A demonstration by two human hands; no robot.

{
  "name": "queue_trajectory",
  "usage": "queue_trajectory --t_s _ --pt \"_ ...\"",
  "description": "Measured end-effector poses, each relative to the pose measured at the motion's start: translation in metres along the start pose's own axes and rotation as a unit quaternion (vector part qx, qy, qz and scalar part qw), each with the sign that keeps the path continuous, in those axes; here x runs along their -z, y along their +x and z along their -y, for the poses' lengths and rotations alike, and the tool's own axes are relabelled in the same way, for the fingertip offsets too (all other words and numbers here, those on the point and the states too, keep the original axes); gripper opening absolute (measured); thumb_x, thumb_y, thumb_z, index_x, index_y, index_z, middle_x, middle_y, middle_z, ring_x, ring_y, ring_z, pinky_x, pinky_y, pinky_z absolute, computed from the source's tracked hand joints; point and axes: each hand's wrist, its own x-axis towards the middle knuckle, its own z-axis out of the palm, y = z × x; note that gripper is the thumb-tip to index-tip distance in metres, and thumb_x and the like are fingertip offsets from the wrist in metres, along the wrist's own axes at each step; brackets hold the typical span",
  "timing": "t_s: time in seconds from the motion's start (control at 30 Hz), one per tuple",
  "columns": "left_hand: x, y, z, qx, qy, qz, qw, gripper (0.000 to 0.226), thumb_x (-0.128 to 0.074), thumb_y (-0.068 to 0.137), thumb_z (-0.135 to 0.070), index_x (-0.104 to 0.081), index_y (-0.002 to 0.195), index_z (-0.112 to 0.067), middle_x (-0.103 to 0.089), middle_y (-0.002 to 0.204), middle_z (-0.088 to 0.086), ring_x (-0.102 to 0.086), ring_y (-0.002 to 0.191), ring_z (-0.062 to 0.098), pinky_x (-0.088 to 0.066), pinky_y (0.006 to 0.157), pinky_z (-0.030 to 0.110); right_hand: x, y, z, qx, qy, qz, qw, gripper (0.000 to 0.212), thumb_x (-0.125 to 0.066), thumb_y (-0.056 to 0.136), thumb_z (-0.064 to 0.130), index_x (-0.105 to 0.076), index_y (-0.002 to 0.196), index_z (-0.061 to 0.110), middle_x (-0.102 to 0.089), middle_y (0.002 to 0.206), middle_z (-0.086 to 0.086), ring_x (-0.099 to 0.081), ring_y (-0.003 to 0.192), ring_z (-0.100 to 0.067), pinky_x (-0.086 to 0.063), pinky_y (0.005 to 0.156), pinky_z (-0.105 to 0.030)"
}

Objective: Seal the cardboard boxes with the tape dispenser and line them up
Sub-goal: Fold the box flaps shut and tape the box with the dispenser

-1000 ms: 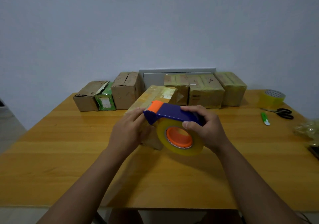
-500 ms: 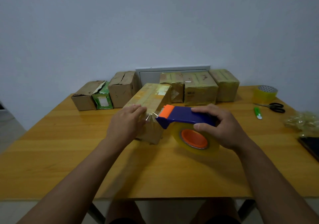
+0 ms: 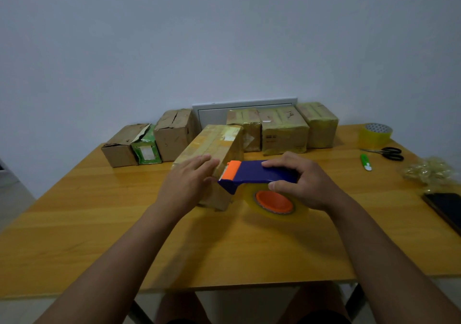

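Between both hands, the taped box (image 3: 212, 146) bears an unreadable white label; left hand (image 3: 185, 182) lies flat on it, right hand (image 3: 303, 183) grips the tape dispenser (image 3: 257, 173).

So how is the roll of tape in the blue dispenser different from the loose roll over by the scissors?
The roll in the dispenser sits on an orange hub inside the blue tape dispenser, which the right hand grips; the spare roll lies alone, untouched. The dispenser's roll stands on edge near the middle of the table; the spare roll lies flat, hole up, at the far right. Both are clear yellowish tape.
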Motion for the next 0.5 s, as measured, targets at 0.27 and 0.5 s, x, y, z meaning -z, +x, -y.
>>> queue_trajectory --t_s 0.27,0.5 --pt "0.005 -0.001 0.002 0.021 0.002 0.035 0.999 0.051 -0.053 0.098 -0.034 -0.037 0.146 -0.036 -0.039 0.152 -0.005 -0.040 0.138 0.022 -0.047 0.096 0.042 0.000 0.018 0.011 -0.026 -0.013 0.010 1.000 0.028 -0.072 0.087 0.028 -0.067 0.114 0.032 -0.057 0.096 0.018 -0.055 0.084 0.003 -0.039 0.068 -0.011" --pt "0.010 0.001 0.010 0.001 0.012 0.074 0.997 0.059 -0.051 0.099 -0.029 -0.024 0.150 -0.043 -0.032 0.156 -0.010 -0.035 0.141 0.019 -0.050 0.093 0.041 0.003 0.033 0.035 -0.021 -0.080 0.008 0.997 0.027 -0.069 0.085 0.032 -0.072 0.112 0.026 -0.064 0.097 0.014 -0.058 0.088 -0.002 -0.041 0.068 -0.017"
